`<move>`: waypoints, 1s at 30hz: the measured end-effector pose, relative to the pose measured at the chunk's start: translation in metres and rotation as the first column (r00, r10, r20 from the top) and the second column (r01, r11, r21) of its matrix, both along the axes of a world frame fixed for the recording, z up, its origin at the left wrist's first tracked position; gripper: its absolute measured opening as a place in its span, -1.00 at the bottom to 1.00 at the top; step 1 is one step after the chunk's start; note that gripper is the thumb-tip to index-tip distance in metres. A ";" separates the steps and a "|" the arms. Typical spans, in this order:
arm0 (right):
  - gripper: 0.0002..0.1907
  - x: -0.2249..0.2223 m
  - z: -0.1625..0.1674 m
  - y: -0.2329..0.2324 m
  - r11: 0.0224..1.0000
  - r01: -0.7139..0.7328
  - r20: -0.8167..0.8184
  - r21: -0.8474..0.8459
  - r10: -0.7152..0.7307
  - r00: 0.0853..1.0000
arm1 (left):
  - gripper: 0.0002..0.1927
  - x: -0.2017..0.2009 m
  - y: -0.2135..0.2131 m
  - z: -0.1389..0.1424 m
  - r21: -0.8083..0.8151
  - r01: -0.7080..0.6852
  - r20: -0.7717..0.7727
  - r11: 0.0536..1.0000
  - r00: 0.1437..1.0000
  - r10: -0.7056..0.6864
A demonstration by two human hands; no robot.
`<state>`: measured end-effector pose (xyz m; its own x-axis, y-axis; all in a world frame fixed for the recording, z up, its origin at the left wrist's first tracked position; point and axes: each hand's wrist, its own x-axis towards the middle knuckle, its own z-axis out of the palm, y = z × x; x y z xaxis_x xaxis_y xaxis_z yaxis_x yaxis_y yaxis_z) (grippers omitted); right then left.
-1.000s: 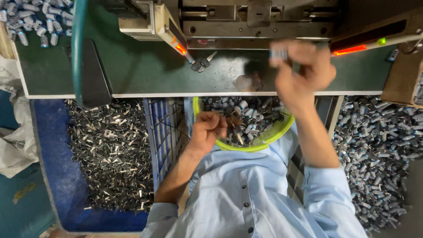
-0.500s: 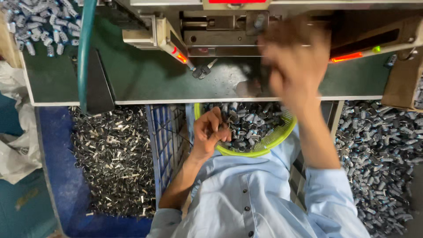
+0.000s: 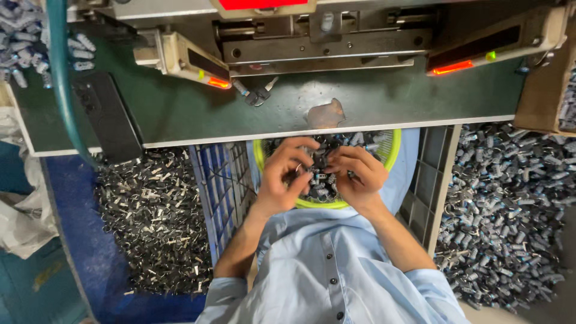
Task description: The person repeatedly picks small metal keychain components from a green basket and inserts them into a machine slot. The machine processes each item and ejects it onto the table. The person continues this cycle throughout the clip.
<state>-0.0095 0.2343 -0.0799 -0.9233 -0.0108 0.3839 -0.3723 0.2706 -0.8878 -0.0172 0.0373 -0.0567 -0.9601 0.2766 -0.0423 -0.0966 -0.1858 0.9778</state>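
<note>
Green machine tabletop (image 3: 180, 108) fills the upper half of the view, with bins of small metal parts below its front edge. Nearest the camera is the person's light blue buttoned shirt (image 3: 324, 270), sleeves rolled above the forearms. Both hands meet over a round basket with a yellow-green rim (image 3: 261, 162) that sits in the lap, just under the table edge, filled with small dark and silvery metal pieces (image 3: 324, 186). The left hand (image 3: 282, 177) is curled, fingers bent inward and pinching at a small metal piece (image 3: 306, 170) between thumb and fingertips. The right hand (image 3: 357, 177) is curled the same way, its fingertips touching the same cluster; whether it grips a separate piece cannot be told. The two hands are just beside each other, nearly touching.

To the left, a blue plastic crate (image 3: 216, 192) stands beside a blue bin of dark metal clips (image 3: 150, 222). To the right, a grey crate (image 3: 438, 186) borders a heap of bluish-silver cylindrical parts (image 3: 510, 210).

Farther off, on the tabletop, lies a black phone (image 3: 111, 117), crossed by a teal hose (image 3: 60, 78). Behind it is the press (image 3: 324, 42), flanked by two cream sensor bars (image 3: 180, 57) glowing orange.
</note>
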 end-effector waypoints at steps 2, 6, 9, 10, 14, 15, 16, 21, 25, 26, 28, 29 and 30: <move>-0.63 -0.002 0.000 0.000 0.997 -0.037 -0.061 0.073 0.041 0.997 | -0.78 -0.005 0.008 0.004 -0.173 -0.042 -0.033 0.984 0.999 0.037; -0.59 0.003 -0.014 -0.002 0.993 -0.024 0.115 -0.116 0.038 0.993 | -0.73 -0.010 0.020 0.005 -0.282 -0.265 -0.393 0.922 0.909 0.142; -0.71 0.011 -0.030 -0.007 0.826 0.119 0.354 -0.551 0.102 0.930 | -0.75 -0.001 0.027 0.004 -0.342 -0.431 -0.586 0.835 0.792 0.169; -0.74 0.014 -0.035 -0.009 0.834 0.106 0.326 -0.541 0.092 0.941 | -0.76 0.001 0.029 0.003 -0.362 -0.480 -0.630 0.799 0.757 0.170; -0.71 0.014 -0.055 -0.012 0.833 0.061 0.272 -0.549 0.109 0.956 | -0.63 0.002 0.031 -0.006 -0.440 -0.546 -0.766 0.713 0.643 0.020; -0.68 0.012 -0.059 -0.010 0.825 0.055 0.283 -0.563 0.130 0.950 | -0.62 0.002 0.030 -0.008 -0.450 -0.532 -0.772 0.717 0.635 -0.012; -0.68 0.010 -0.062 -0.007 0.780 0.090 0.338 -0.620 0.161 0.927 | -0.60 0.003 0.029 -0.010 -0.462 -0.517 -0.777 0.721 0.628 -0.046; -0.64 0.001 -0.066 0.009 0.771 0.100 0.236 -0.629 0.067 0.970 | -0.72 0.013 0.020 -0.016 -0.396 -0.573 -0.837 0.718 0.546 -0.027; -0.62 -0.005 -0.041 0.003 0.835 0.257 0.297 -0.487 -0.119 0.948 | -0.80 0.017 0.010 -0.026 -0.344 -0.519 -0.666 0.782 0.722 0.187; -0.62 -0.009 -0.031 -0.002 0.880 0.231 0.297 -0.415 -0.109 0.949 | -0.81 0.016 0.007 -0.030 -0.257 -0.419 -0.412 0.871 0.863 0.293; -0.59 -0.026 -0.007 -0.009 0.944 0.160 0.201 -0.290 -0.103 0.974 | -0.82 0.013 0.002 -0.041 0.025 -0.282 0.183 0.959 0.944 0.273; -0.56 -0.039 0.005 -0.011 0.967 0.116 0.099 -0.229 -0.095 0.990 | -0.84 0.013 0.000 -0.045 0.116 -0.275 0.189 0.955 0.950 0.250; -0.53 -0.053 0.017 -0.011 0.984 0.079 0.005 -0.161 -0.080 0.997 | -0.85 0.016 -0.002 -0.048 0.203 -0.267 0.199 0.942 0.953 0.227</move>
<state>-0.0624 0.2238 -0.0625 -0.9180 0.1244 0.3765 -0.3571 0.1533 -0.9214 -0.0010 0.0352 -0.1047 -0.9831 0.0533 -0.1754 -0.1809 -0.4384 0.8804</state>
